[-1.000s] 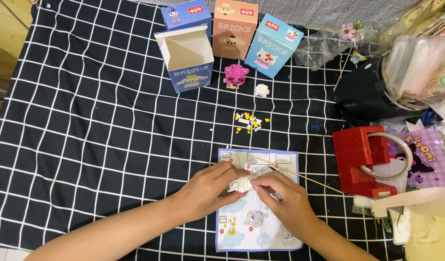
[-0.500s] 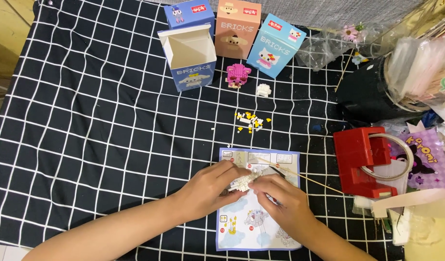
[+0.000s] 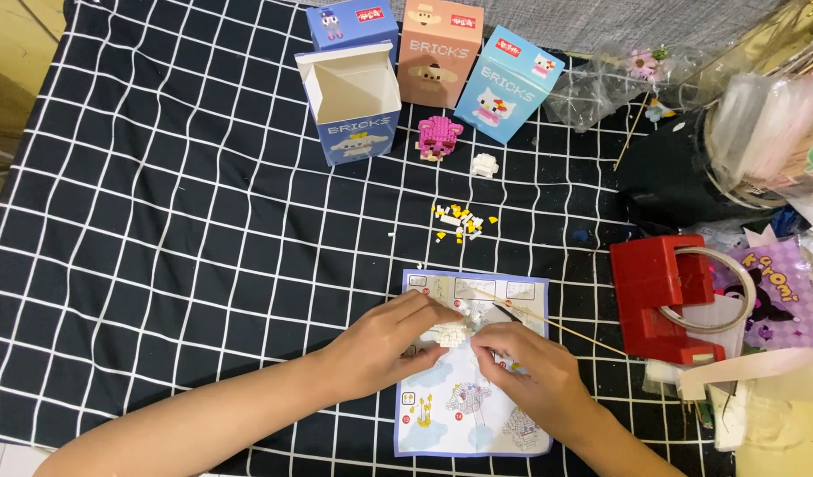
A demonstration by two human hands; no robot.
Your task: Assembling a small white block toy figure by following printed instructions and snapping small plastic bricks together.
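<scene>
Pinching a small white brick build (image 3: pixel 449 333) between both hands, right over the instruction sheet (image 3: pixel 442 424) at the near-middle of the desk (image 3: pixel 159 265). My left hand (image 3: pixel 380 340) is curled shut on the build from the left side; my right hand (image 3: pixel 521 367) closes on it from the right w/ fingertips, and a thin wooden stick (image 3: pixel 565 325) pokes out from under that hand toward the red tape dispenser (image 3: pixel 662 300).

Risks, as I judge them: the build is tiny & only held by fingertips, so too much squeeze could pop bricks off; they'd scatter on the checked cloth, where white ones hide on the white lines. The stick could catch my right hand and flick sideways. Loose yellow & white bricks (image 3: pixel 459 223) lie just beyond the sheet; a sleeve or wrist sweep would scatter them.

Room: left half of the desk is open cloth, plenty of space there. Right side is tight, w/ the dispenser near my right hand and bags and clutter behind it. Far side has three boxes, incl. an open blue box (image 3: pixel 353 102), plus a pink brick figure (image 3: pixel 439 137) and a small white piece (image 3: pixel 484 164). Near edge of the desk sits close under my forearms.
</scene>
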